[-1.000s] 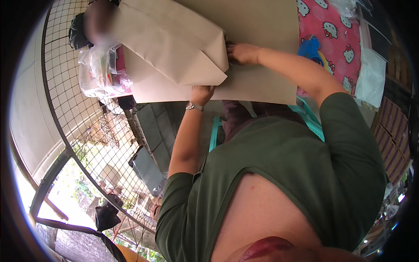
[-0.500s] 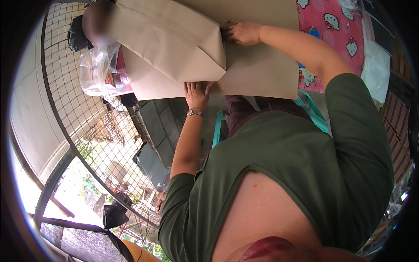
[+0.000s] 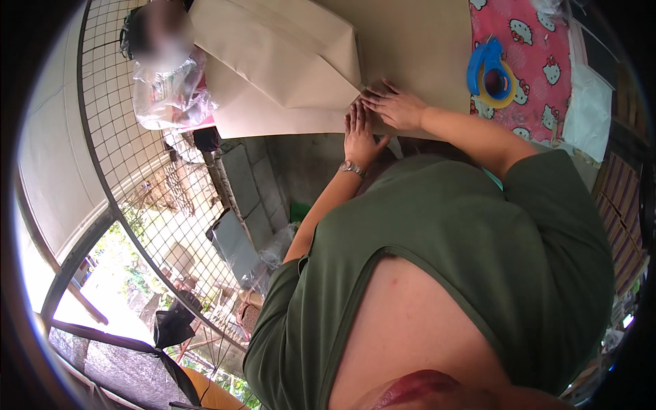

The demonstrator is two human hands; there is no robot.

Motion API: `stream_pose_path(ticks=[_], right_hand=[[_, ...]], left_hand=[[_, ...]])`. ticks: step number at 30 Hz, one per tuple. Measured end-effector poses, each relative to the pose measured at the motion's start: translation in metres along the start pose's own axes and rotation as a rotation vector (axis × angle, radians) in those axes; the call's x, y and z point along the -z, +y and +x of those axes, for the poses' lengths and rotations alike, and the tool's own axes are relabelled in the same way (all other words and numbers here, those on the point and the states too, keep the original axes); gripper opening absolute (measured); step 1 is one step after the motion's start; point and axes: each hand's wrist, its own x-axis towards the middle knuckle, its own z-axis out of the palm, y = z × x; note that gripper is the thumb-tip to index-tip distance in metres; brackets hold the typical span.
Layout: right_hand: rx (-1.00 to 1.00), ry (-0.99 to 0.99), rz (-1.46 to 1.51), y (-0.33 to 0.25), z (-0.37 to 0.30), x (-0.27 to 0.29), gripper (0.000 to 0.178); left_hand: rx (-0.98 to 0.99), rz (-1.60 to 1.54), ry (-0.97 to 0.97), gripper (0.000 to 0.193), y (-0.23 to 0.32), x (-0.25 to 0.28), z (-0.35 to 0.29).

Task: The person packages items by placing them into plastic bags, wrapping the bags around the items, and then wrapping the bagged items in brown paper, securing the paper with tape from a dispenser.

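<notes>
"So, operator, entry one: where is your left hand (image 3: 361, 142) lying?"

"Palm down at the near edge of the flat brown sheet (image 3: 420, 51). Your fingers are stretching forward together, your thumb is standing apart, and your wrist is wearing a metal-banded watch (image 3: 352, 167)."

"And your right hand (image 3: 398, 108)?"

"Entry two: it is reaching in from the right, its fingers extending and slightly parting. Its fingertips are resting at the near right corner of the folded brown paper (image 3: 287, 55). Whether they are pinching that corner, we are not able to tell."

"Where is the folded paper sitting?"

"Entry three: on the sheet, beyond your left hand, slanting toward the upper left."

"Sundries?"

"Blue tape dispenser (image 3: 484, 56), carrying a yellowish roll: lying at the sheet's right edge, on a pink printed cover (image 3: 533, 63). Clear plastic bag (image 3: 164, 92): sitting at the sheet's left."
</notes>
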Motion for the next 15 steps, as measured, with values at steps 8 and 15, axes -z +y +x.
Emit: stream_pose_path(ticks=[8, 15], right_hand=[[-1.077, -0.039, 1.55, 0.062, 0.105, 0.086, 0.053], [-1.162, 0.094, 1.369, 0.073, 0.151, 0.038, 0.065]], left_hand=[[0.91, -2.046, 0.328, 0.048, -0.099, 0.106, 0.032], [0.996, -1.91, 0.203, 0.056, -0.122, 0.09, 0.06]])
